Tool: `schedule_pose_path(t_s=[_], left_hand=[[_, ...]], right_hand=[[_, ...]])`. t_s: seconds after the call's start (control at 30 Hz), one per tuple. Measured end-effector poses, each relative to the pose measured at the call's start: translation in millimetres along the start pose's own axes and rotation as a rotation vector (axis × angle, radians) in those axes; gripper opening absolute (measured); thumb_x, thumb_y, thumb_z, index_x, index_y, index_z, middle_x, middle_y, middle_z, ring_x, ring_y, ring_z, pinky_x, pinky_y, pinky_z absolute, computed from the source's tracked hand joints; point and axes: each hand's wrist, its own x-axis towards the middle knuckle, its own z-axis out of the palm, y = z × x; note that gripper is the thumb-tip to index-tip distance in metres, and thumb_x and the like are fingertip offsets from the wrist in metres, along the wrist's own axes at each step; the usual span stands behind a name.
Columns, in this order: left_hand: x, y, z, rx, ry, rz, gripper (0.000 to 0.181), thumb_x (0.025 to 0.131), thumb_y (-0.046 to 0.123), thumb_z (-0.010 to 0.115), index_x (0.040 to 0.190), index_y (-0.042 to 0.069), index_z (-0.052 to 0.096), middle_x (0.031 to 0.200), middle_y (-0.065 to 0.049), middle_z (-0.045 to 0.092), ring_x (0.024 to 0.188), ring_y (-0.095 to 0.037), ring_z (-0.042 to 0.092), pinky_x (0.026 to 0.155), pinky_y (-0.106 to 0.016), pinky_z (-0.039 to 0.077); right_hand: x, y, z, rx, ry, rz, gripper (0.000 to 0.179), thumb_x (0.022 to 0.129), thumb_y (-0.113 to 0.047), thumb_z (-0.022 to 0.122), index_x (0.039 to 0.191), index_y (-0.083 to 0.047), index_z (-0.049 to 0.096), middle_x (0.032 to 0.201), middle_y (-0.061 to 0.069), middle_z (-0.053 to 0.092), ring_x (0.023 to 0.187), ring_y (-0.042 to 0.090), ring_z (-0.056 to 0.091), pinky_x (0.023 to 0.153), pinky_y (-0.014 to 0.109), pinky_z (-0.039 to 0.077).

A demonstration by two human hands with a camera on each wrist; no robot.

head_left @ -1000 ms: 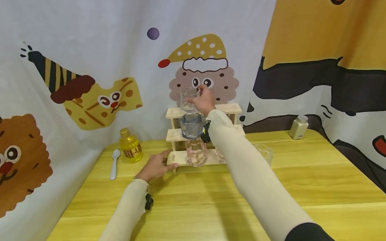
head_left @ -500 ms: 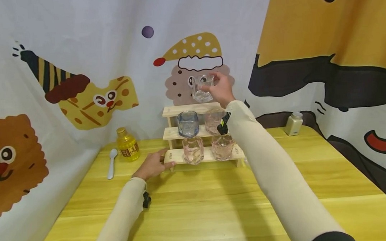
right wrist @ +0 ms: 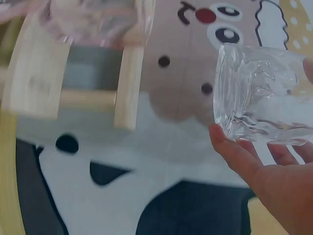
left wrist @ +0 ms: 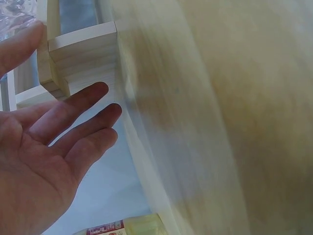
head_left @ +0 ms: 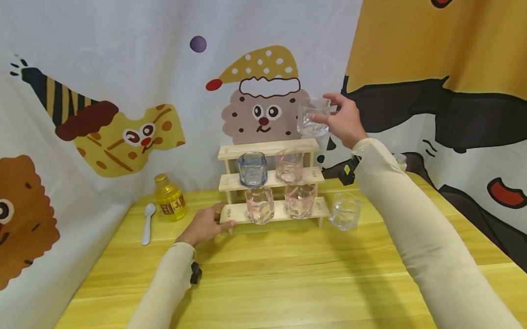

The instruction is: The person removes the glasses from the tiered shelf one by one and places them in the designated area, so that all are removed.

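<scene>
My right hand (head_left: 346,119) holds a clear glass cup (head_left: 313,117) in the air, above and right of a three-step wooden display stand (head_left: 269,147). Thumb and fingers curve around the cup's side in the right wrist view. My left hand (head_left: 203,225) pinches the left end of the stand's lowest step between thumb and index finger; its other fingers extend loosely in the left wrist view. On the middle step sit a blue glass cup (head_left: 252,170) and a pink glass cup (head_left: 289,166). Two more pink cups, a left one (head_left: 260,206) and a right one (head_left: 300,200), occupy the lowest step.
Another clear glass cup (head_left: 345,212) stands on the wooden table (head_left: 268,282) just right of the stand. To the left are a yellow oil bottle (head_left: 170,198) and a pale spoon (head_left: 148,224). A small jar (head_left: 400,161) is mostly hidden behind the right sleeve. A printed curtain (head_left: 152,51) hangs behind.
My right hand has lifted the clear cup from near the stand's top step and carried it rightward. The left hand keeps its place on the stand.
</scene>
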Motion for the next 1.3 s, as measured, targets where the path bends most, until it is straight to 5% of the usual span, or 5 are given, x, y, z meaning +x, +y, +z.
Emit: schedule_pose_path(t_s=[0.33,0.5,0.73,1.0,1.3], left_hand=[[-0.7,-0.2,-1.4,0.010,0.011,-0.007,0.084,0.095,0.046,0.068,0.156,0.001,0.033,0.121,-0.022,0.072,0.107,-0.032,0.072,0.094,-0.049,0.058],[-2.6,-1.5,0.9,-0.002,0.016,-0.009,0.082,0.095,0.046,0.067,0.157,0.004,0.031,0.122,-0.024,0.071,0.108,-0.032,0.071,0.092,-0.047,0.059],[-1.8,5.4,3.6,0.036,0.041,-0.007,0.078,0.096,0.039,0.068,0.156,0.003,0.034,0.136,-0.025,0.062,0.125,-0.037,0.062,0.104,-0.051,0.052],[2.8,10.1,1.2,0.048,0.031,-0.028,0.077,0.095,0.035,0.070,0.155,0.002,0.035,0.147,-0.024,0.053,0.136,-0.041,0.052,0.111,-0.054,0.046],[1.2,10.2,1.0,0.049,0.021,-0.040,0.078,0.096,0.035,0.069,0.156,0.001,0.032,0.148,-0.025,0.051,0.138,-0.041,0.050,0.113,-0.054,0.044]], right_hand=[[-15.3,35,-36,-0.064,0.060,0.018,0.071,0.091,-0.031,0.075,0.153,-0.019,0.042,0.155,0.011,0.041,0.120,0.025,0.055,0.086,0.036,0.054],[-24.1,58,-47,-0.089,0.094,0.016,0.073,0.090,-0.032,0.075,0.153,-0.016,0.042,0.152,0.013,0.043,0.115,0.021,0.056,0.078,0.024,0.051],[-41.9,93,-57,-0.103,0.108,0.088,0.077,0.090,-0.038,0.075,0.154,-0.018,0.039,0.153,0.013,0.040,0.122,0.027,0.051,0.085,0.027,0.049],[-60.9,128,-66,-0.141,0.118,0.118,0.075,0.090,-0.038,0.075,0.153,-0.018,0.041,0.148,0.013,0.043,0.109,0.018,0.053,0.069,0.014,0.047],[-78.4,165,-73,-0.107,0.105,0.121,0.071,0.089,-0.025,0.076,0.150,-0.010,0.044,0.143,0.016,0.041,0.095,0.013,0.052,0.065,0.019,0.051]])
